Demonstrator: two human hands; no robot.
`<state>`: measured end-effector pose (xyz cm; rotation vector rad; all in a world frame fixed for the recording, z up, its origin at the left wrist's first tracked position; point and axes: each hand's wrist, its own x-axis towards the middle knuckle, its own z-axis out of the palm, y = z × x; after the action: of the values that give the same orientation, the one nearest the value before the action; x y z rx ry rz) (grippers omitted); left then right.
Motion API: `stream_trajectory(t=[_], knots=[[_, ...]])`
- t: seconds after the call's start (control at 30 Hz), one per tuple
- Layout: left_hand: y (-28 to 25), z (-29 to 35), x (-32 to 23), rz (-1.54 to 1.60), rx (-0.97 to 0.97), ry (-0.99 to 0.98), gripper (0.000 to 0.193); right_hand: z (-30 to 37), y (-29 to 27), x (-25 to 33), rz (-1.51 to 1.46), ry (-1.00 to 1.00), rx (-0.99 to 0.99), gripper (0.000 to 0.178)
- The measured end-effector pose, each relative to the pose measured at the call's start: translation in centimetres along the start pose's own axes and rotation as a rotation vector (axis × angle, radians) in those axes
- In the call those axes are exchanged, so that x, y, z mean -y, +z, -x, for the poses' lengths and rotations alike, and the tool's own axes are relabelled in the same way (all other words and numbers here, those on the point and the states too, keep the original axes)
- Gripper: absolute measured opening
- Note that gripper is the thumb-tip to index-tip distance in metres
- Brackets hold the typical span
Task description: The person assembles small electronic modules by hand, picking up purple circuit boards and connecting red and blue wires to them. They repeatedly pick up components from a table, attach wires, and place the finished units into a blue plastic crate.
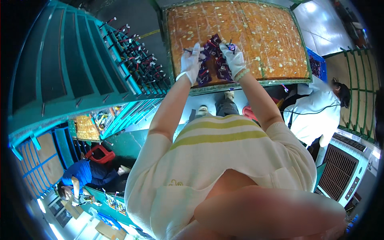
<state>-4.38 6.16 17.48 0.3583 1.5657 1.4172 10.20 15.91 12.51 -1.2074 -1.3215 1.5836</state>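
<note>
Both my hands wear white gloves and reach out over an orange-brown work board with a green rim. My left hand pinches a small dark part above a dark purple circuit board lying near the board's front edge. At the circuit board's right side, my right hand holds a small dark component. Pale scraps are scattered across the orange surface.
A teal rack with red and black wire pieces stands to the left. A person in white sits at the right by a blue bin. Another person in blue works at lower left. A grey cooler unit stands at the right.
</note>
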Motion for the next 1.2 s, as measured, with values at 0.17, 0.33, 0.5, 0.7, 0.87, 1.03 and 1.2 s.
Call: stream_trajectory(t=[0.17, 0.33, 0.5, 0.7, 0.87, 1.03, 1.2], knots=[[-2.9, -1.5, 1.7, 0.067, -0.146, 0.0, 0.067, 2.7, 1.7, -2.1, -0.148, -0.162, -0.103, 0.07], [-3.4, 0.9, 4.1, 0.334, -0.139, 0.245, 0.082, 8.8, -0.1, 1.0, -0.08, -0.163, -0.146, 0.027], [-4.2, 2.1, 4.3, 0.039, -0.058, 0.287, 0.064, 13.5, -1.1, 4.8, -0.124, -0.309, -0.115, 0.017], [-2.8, 5.4, 7.4, -0.226, -0.308, 0.982, 0.016, 18.0, -1.6, 6.2, -0.189, -0.452, -0.171, 0.019], [-5.8, 10.4, 10.3, 0.115, 0.719, 0.394, 0.045, 23.6, 1.6, 7.5, -0.319, -0.474, 0.14, 0.02], [-8.6, 18.6, 5.3, 0.556, 1.144, -0.313, 0.051, 28.6, 0.9, 9.5, -0.339, -0.392, 0.744, 0.045], [-11.3, 23.0, 0.8, 0.188, 0.777, 0.398, 0.061, 31.7, 0.4, 10.7, -1.079, 0.075, 0.575, 0.102]])
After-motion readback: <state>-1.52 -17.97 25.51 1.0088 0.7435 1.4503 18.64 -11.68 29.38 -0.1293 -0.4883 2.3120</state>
